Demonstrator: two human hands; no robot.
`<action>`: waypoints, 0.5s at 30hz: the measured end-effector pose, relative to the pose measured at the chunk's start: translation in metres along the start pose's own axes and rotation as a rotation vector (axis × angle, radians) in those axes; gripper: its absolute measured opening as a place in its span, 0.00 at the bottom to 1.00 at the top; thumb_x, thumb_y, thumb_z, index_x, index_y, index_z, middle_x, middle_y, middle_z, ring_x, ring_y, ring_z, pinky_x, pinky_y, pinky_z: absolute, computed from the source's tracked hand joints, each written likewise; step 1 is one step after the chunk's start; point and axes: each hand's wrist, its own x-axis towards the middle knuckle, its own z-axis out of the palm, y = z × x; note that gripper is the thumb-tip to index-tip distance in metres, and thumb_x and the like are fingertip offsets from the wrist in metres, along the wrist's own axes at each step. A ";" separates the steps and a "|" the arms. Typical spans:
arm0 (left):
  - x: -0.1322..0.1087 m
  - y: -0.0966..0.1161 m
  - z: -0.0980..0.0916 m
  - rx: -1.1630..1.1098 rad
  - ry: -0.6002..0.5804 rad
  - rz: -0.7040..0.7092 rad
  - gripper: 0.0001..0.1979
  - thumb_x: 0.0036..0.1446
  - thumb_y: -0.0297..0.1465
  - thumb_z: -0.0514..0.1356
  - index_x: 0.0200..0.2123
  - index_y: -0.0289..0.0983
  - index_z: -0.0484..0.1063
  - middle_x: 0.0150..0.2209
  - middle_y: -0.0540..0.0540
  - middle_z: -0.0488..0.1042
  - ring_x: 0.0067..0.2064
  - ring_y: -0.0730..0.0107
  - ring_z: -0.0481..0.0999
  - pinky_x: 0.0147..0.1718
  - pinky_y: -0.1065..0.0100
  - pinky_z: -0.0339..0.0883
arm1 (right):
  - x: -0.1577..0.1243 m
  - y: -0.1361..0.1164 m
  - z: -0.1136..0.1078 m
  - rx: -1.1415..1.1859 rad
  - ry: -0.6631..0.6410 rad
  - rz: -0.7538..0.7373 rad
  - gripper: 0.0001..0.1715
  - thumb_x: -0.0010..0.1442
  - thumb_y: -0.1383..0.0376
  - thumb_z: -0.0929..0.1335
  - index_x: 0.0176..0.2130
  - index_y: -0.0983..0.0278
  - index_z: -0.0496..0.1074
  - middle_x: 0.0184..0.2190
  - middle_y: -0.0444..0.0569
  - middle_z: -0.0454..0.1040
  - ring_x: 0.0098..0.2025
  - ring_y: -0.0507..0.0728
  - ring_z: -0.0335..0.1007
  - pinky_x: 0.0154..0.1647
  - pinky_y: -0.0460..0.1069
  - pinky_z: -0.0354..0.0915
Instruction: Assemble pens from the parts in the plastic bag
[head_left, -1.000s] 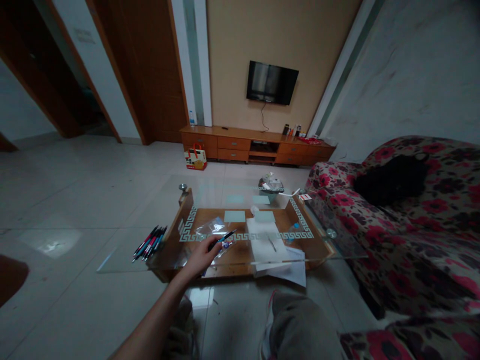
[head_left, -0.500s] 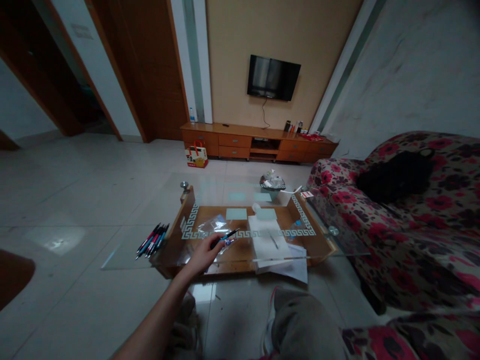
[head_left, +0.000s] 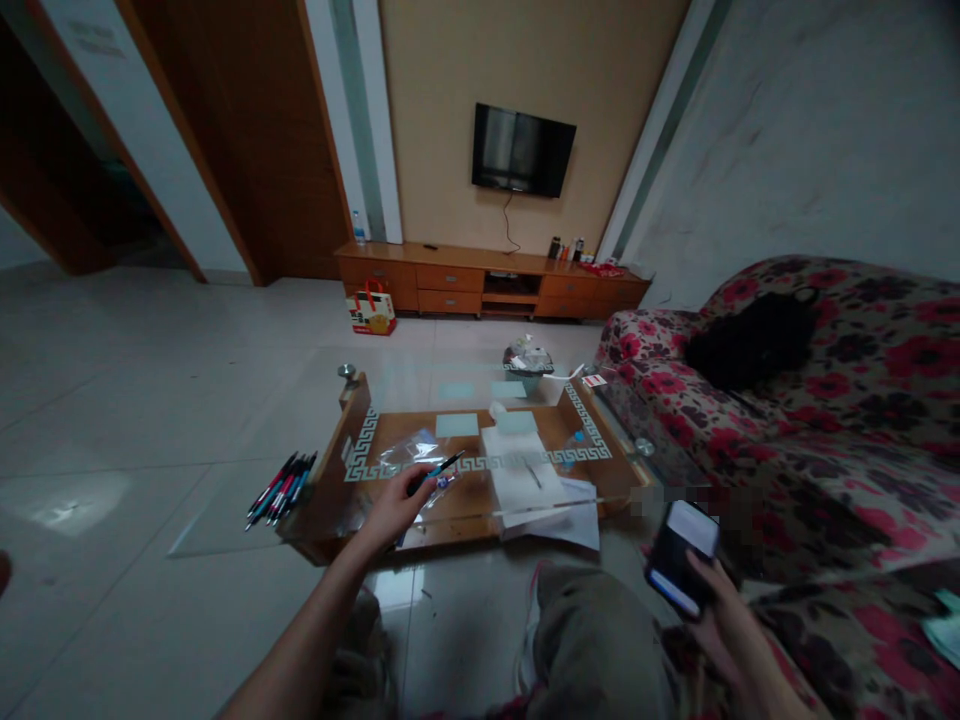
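Observation:
My left hand [head_left: 405, 500] is closed around a dark pen with a blue part [head_left: 446, 466], its tip pointing right over the glass table [head_left: 217, 500]. A clear plastic wrapper [head_left: 412, 450] lies just past my fingers. To the left, a pile of several pens [head_left: 281, 490] in black, red and blue rests near the glass edge. At the lower right my right hand [head_left: 712, 590] grips a phone [head_left: 684, 550] with its lit screen facing up, beside the sofa. White paper sheets [head_left: 517, 470] with a single pen [head_left: 533, 476] on top lie between the two hands.
A floral sofa [head_left: 825, 450] bearing a black bag [head_left: 750, 340] runs along the right. Beyond the table stands a low wooden cabinet [head_left: 450, 277], with a paper bag [head_left: 371, 310] on the floor before it. A bowl with crumpled plastic [head_left: 527, 358] sits at the table's far side.
My right hand has come into view at the lower right with a phone. My left hand still holds the pen over the table. The view has turned slightly right.

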 end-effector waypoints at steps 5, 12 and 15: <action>0.002 -0.002 0.001 -0.106 0.063 -0.060 0.19 0.58 0.43 0.60 0.45 0.36 0.76 0.37 0.44 0.78 0.38 0.61 0.76 0.37 0.66 0.68 | 0.048 0.004 0.120 0.098 -0.462 0.096 0.40 0.50 0.67 0.73 0.60 0.55 0.62 0.51 0.52 0.76 0.52 0.66 0.74 0.56 0.65 0.65; 0.017 -0.004 -0.006 -0.287 0.262 -0.192 0.21 0.54 0.44 0.63 0.44 0.34 0.74 0.32 0.46 0.75 0.30 0.70 0.72 0.29 0.70 0.66 | 0.065 0.031 0.246 0.044 -0.839 0.156 0.39 0.47 0.71 0.75 0.57 0.58 0.63 0.53 0.54 0.75 0.52 0.65 0.74 0.55 0.63 0.66; 0.024 -0.010 -0.005 -0.376 0.345 -0.263 0.23 0.51 0.44 0.65 0.44 0.33 0.73 0.29 0.49 0.73 0.26 0.73 0.70 0.26 0.72 0.64 | 0.073 0.045 0.264 0.007 -0.882 0.169 0.41 0.45 0.71 0.76 0.56 0.59 0.63 0.52 0.55 0.75 0.51 0.65 0.75 0.53 0.61 0.67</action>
